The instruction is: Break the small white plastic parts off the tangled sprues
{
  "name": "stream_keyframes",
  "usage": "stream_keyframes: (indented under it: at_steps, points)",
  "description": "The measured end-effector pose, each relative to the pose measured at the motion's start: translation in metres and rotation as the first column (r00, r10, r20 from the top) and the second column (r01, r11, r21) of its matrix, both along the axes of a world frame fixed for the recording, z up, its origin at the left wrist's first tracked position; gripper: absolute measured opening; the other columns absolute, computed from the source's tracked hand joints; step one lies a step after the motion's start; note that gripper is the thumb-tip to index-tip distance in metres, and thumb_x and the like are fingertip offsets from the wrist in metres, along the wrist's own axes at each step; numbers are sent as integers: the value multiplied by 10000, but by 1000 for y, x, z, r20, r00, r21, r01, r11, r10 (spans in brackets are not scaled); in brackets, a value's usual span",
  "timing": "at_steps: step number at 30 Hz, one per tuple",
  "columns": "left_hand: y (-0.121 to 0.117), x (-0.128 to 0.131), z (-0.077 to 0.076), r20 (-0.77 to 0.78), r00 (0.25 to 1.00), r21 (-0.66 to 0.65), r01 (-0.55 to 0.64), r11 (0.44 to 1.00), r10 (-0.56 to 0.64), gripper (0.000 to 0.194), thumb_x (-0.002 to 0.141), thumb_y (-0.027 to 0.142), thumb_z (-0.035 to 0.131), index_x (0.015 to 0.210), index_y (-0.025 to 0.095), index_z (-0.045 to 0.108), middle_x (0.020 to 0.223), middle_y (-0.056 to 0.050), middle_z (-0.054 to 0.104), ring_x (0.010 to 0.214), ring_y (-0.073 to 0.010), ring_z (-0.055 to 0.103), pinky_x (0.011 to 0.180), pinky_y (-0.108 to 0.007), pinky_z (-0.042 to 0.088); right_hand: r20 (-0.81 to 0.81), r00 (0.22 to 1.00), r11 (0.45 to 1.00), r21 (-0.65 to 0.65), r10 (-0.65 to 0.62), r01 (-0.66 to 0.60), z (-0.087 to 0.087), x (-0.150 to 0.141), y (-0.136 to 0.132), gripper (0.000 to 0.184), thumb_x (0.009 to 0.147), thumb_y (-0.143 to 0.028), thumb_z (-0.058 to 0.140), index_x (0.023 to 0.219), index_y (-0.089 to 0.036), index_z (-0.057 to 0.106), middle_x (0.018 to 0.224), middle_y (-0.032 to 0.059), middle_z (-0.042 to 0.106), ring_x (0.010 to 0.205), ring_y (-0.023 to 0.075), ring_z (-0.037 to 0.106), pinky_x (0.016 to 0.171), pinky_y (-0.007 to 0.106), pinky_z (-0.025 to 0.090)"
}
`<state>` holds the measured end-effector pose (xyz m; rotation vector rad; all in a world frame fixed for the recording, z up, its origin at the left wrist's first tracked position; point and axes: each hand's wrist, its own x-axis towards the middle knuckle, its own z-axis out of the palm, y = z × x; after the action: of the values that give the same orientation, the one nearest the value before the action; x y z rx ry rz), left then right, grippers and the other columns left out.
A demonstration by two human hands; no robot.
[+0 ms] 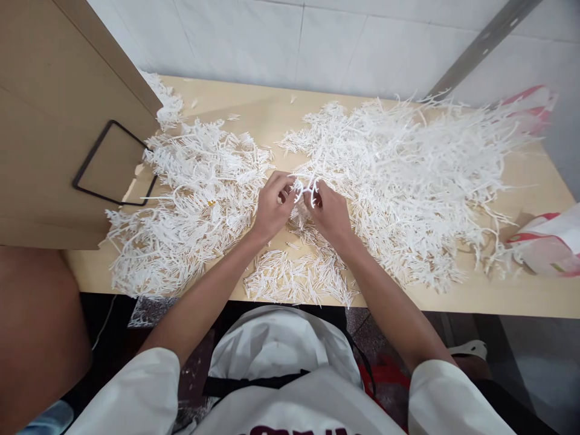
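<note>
there are two hands [273,205] [333,214], two bags [537,109] [553,241], one wire frame [107,198], one table [256,99].

A: How's the worktop [489,299] laid out, asap?
B: Clock centre = L hand [274,206] & R hand [334,214], sprig [308,190] btwn 'em. R pile [408,181] approx 2–3 o'c, L pile [181,241] 9, front heap [294,278] 6.
A: Edges?
B: Cardboard [45,72] approx 10, bag [555,241] just past 3, wall [254,42] 12, behind.

Branched pcs [408,157] look smooth plastic, box [67,115] matt cardbd, table [260,107] wood-like
</note>
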<state>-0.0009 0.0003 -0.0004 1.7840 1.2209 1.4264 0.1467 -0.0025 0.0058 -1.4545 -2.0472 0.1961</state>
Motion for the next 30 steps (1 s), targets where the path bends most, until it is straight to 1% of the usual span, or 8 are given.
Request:
stream_keyframes:
  at_steps: [4,7,13,16,20,22,25,30]
  points:
    - [-4,2,3,-79,996,63,-38,997,43,156,783,159,592,683,172,474,901,-8,564,699,-69,507,567,-205,403,137,990,1000,-27,-11,15,1,1,0,167,894,-287,435,770,-180,467,635,5,517,519,97,382,498,261,216]
    - [-8,4,3,-92,991,105,-91,990,101,205,761,140,607,665,176,430,869,-2,561,678,-67,499,548,-206,392,170,984,998,-33,-44,51,0,-2,-3,177,898,-294,413,774,-178,465,598,-4,495,494,95,347,497,261,200]
    - [-10,8,-1,-56,985,156,-156,975,166,153,816,193,585,737,185,455,908,-9,556,640,-62,477,572,-222,406,71,993,996,13,-94,93,-3,-8,-7,250,935,-365,370,784,-182,448,609,-5,493,501,88,352,502,258,202]
    - [-8,7,-1,-34,990,148,-128,981,134,83,841,190,551,788,195,487,905,-14,553,700,-84,506,588,-235,401,-16,996,996,-6,-88,88,2,-8,-9,272,944,-388,370,769,-188,429,613,-12,490,503,82,346,508,257,218]
    - [-5,2,3,36,996,26,-78,997,77,132,853,216,537,731,197,490,783,2,515,694,-97,477,593,-251,371,-171,985,990,-135,23,-47,8,-5,-7,340,935,-439,410,704,-192,380,606,-19,494,512,77,368,514,251,270]
    - [-4,0,5,84,994,-15,-72,997,73,180,842,217,555,685,190,471,743,8,491,662,-93,445,583,-253,349,-351,934,959,-238,64,-155,9,-4,-4,346,923,-454,439,704,-191,392,630,-13,530,526,74,430,514,239,322]
    - [-2,-2,6,139,990,-24,-33,999,36,182,832,216,564,674,192,476,734,10,483,654,-92,432,582,-253,341,-570,820,878,-364,52,-309,8,-2,0,347,892,-493,487,741,-183,454,647,-10,552,516,68,474,488,222,375]
    - [1,-6,7,198,977,-54,96,994,-84,159,807,207,550,664,191,482,727,4,469,679,-102,437,609,-258,363,-684,729,821,-395,36,-411,7,2,5,362,807,-523,598,774,-183,480,605,-30,504,501,73,457,479,222,401]
